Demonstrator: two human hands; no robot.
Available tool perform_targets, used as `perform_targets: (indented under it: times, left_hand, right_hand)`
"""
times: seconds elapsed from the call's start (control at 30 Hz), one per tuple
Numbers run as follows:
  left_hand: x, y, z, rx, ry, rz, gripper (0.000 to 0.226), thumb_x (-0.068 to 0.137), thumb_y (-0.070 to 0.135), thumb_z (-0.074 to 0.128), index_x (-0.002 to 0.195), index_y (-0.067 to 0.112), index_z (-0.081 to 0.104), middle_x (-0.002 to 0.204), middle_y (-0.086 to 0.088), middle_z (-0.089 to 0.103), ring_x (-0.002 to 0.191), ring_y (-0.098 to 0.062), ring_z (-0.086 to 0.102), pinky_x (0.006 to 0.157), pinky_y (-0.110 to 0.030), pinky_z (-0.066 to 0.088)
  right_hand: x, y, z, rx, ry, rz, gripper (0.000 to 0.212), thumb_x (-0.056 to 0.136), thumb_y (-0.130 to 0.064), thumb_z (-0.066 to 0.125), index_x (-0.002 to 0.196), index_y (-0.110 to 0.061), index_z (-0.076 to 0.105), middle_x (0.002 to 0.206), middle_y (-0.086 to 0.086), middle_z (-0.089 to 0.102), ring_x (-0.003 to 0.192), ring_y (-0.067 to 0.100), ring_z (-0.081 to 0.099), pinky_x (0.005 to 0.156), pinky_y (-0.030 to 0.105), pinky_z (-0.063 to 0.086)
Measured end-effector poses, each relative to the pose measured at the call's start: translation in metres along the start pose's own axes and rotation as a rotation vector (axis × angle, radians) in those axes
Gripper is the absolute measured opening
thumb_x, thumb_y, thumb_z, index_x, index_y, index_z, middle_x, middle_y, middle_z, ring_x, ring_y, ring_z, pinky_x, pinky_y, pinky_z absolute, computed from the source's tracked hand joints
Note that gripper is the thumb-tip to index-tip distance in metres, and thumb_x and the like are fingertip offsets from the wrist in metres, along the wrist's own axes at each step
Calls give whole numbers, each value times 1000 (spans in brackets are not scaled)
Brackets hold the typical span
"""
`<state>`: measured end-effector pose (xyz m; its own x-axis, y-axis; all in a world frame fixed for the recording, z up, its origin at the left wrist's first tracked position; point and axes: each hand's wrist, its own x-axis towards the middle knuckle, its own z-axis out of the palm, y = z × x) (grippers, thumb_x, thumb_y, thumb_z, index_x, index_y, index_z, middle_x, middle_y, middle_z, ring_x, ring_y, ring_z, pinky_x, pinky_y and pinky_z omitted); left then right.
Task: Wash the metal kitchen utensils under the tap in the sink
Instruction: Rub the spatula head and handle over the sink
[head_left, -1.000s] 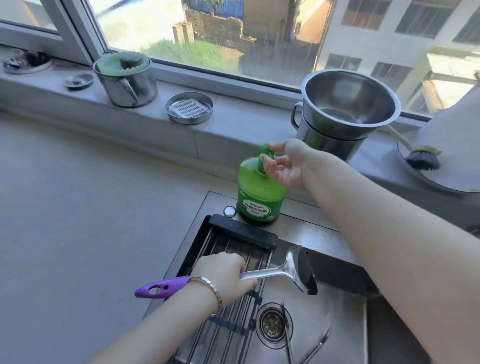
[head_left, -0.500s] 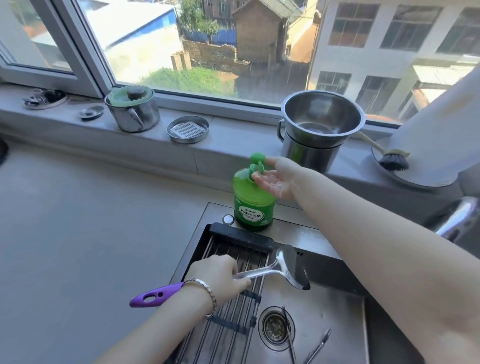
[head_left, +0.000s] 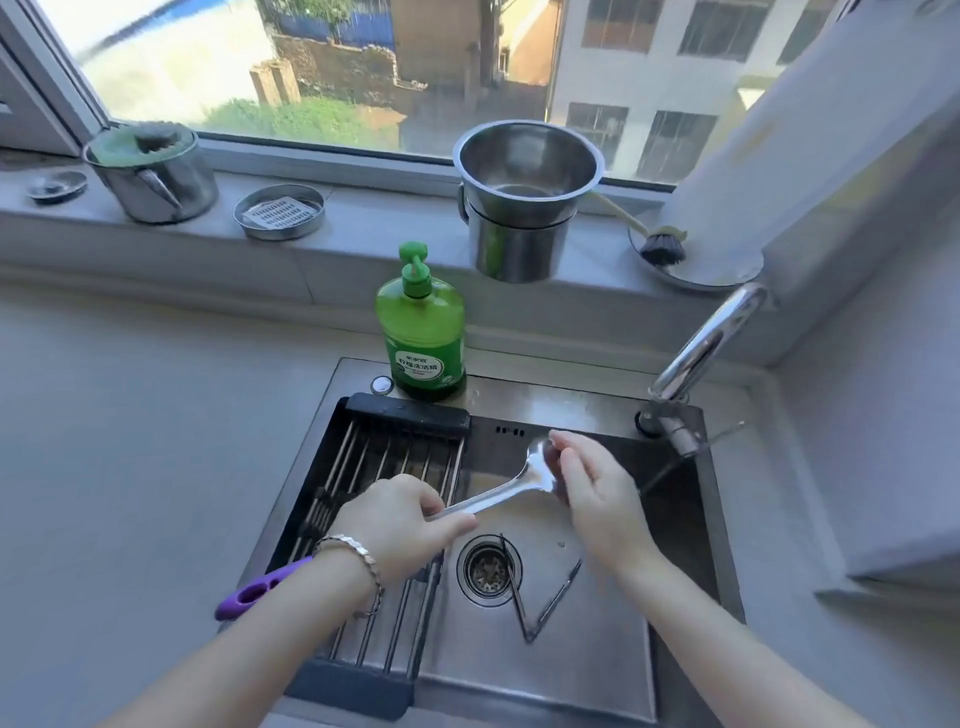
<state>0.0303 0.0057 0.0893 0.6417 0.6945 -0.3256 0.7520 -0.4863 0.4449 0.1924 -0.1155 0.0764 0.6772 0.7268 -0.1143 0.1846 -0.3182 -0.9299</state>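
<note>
Nearest, at lower left of the frame, the purple handle (head_left: 254, 592) of the spatula (head_left: 498, 493) juts out behind the left wrist. The left hand (head_left: 400, 525) grips the metal shaft, fingers curled round it, over the inner edge of the drain rack (head_left: 384, 457). From there the spatula's long axis climbs toward centre frame, blade end farthest from the body. Below it, on the floor of the sink (head_left: 571, 675), a pair of tongs (head_left: 545, 608) lies in a V beside the drain (head_left: 488, 569), untouched.

The right hand (head_left: 597, 499) meets the blade at centre frame – thumb and fingers pinch it.

Beyond and to the right stands the tap (head_left: 711, 338), its spout angled down over the sink's upper right corner. The blade sits left of that spout, not under it, so a rinse probably means carrying the blade end rightward; the right hand is nearer. Whether water runs, I cannot tell. The green soap bottle (head_left: 422, 338) stands on the back rim.
</note>
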Motion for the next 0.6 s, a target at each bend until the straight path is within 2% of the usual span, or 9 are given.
perform_targets:
  times: [0.07, 0.1, 0.2, 0.27, 0.33, 0.43, 0.5, 0.53, 0.6]
  left_hand:
    - [-5, 7, 3, -3, 30, 12, 47, 69, 66, 56, 53, 22, 60, 39, 8, 43, 39, -4, 39, 40, -19, 26]
    - [-8, 9, 5, -1, 33, 16, 47, 69, 66, 57, 53, 22, 60, 39, 9, 43, 39, -4, 39, 41, -19, 26]
    - [-19, 8, 11, -23, 19, 29, 47, 70, 64, 58, 56, 19, 62, 40, 8, 45, 38, -5, 39, 41, -19, 28]
    - [-28, 11, 18, -41, 23, 51, 49, 71, 62, 59, 54, 16, 59, 40, 6, 43, 38, -6, 38, 41, -20, 28]
    - [-32, 18, 25, -36, 33, 82, 50, 71, 63, 59, 50, 18, 54, 40, 6, 42, 39, -6, 38, 43, -20, 29]
    - [-30, 25, 27, -40, 47, 68, 48, 70, 64, 58, 52, 20, 57, 43, 7, 46, 42, -6, 42, 44, -20, 31]
    - [-27, 21, 21, -103, 75, 39, 46, 71, 62, 60, 56, 18, 62, 42, 7, 47, 40, -6, 42, 42, -19, 31]
    - [-27, 17, 19, -137, 86, 36, 46, 71, 61, 61, 58, 17, 64, 41, 7, 46, 38, -5, 41, 41, -18, 31]
    - [-29, 16, 18, -164, 71, 66, 44, 71, 59, 62, 58, 17, 64, 38, 8, 45, 36, -5, 39, 41, -18, 30]
  right_hand:
    - [-22, 14, -1, -458, -152, -392, 48, 98, -33, 36, 137, -7, 43, 145, -3, 35, 136, 4, 24, 114, 18, 11]
    - [-29, 21, -5, -597, -223, -474, 60, 96, -46, 29, 143, -8, 29, 150, -5, 20, 140, 1, 8, 114, 16, 2]
    - [-32, 35, -31, -756, -332, -434, 75, 88, -65, 10, 144, -17, -1, 155, -4, -2, 138, -5, -16, 113, 15, -8]
    - [-24, 34, -44, -709, -336, -279, 80, 87, -66, 12, 147, -16, -1, 157, -1, -3, 137, -4, -15, 114, 18, -6]
    - [-17, 27, -42, -711, -296, -237, 84, 84, -66, 13, 149, -12, 4, 157, 1, -2, 139, 0, -10, 116, 22, -4]
    - [-35, 23, -30, -814, -363, -447, 90, 83, -73, 6, 148, -11, 7, 155, -2, -6, 141, 3, -16, 116, 22, -8]
    - [-51, 30, -37, -880, -384, -617, 81, 90, -66, 13, 146, -7, 12, 155, 3, 2, 143, 12, -9, 116, 28, -3]
    - [-53, 32, -45, -867, -383, -635, 79, 91, -64, 17, 146, -8, 13, 155, 4, 5, 144, 14, -3, 116, 29, 0]
    - [-44, 28, -58, -774, -355, -491, 88, 84, -72, 10, 147, -10, 9, 154, -1, 1, 144, 12, -2, 117, 26, -1]
